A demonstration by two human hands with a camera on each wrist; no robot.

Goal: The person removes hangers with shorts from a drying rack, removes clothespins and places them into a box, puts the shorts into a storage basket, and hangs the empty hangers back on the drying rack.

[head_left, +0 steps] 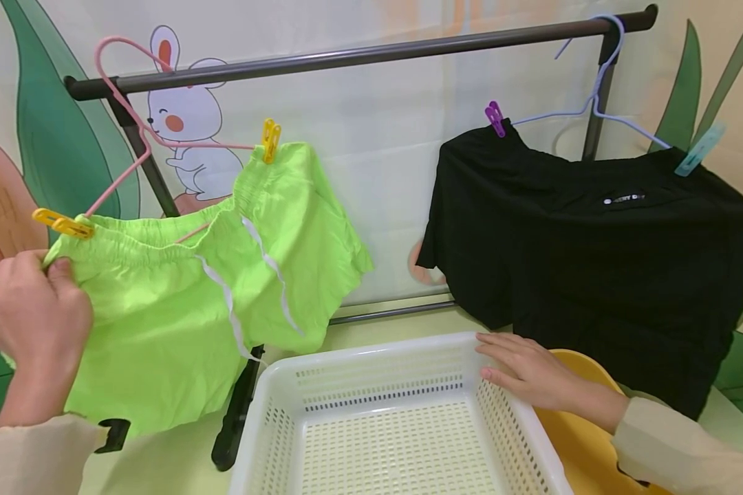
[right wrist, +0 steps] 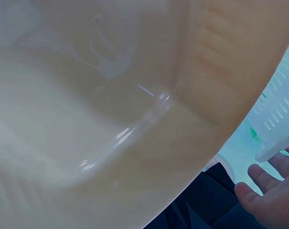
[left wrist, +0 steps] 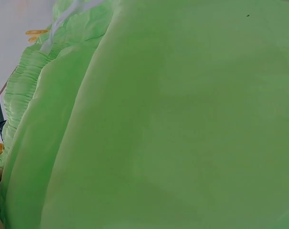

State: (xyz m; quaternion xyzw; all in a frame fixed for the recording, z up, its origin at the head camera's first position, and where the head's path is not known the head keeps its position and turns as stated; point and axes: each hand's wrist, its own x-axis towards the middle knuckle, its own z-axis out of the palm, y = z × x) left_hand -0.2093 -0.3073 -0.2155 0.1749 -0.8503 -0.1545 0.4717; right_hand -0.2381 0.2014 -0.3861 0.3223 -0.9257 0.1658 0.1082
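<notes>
- Straightening the green shorts [head_left: 155, 323] is best done, it seems, with a light outward pull at the waistband corner [head_left: 82, 252], so that the nearer yellow clothespin [head_left: 71, 225] is not tugged loose
- The pull should be kept in line with the pink hanger [head_left: 142, 129], on which the shorts are hung at the left end of the rack [head_left: 359, 56]
- The waistband corner is pinched by the left hand [head_left: 37, 309], its fingers curled, just below that clothespin
- The right hand [head_left: 529, 368] is laid on the far right corner of the white basket [head_left: 378, 361], fingers mostly straight, with nothing gripped
</notes>
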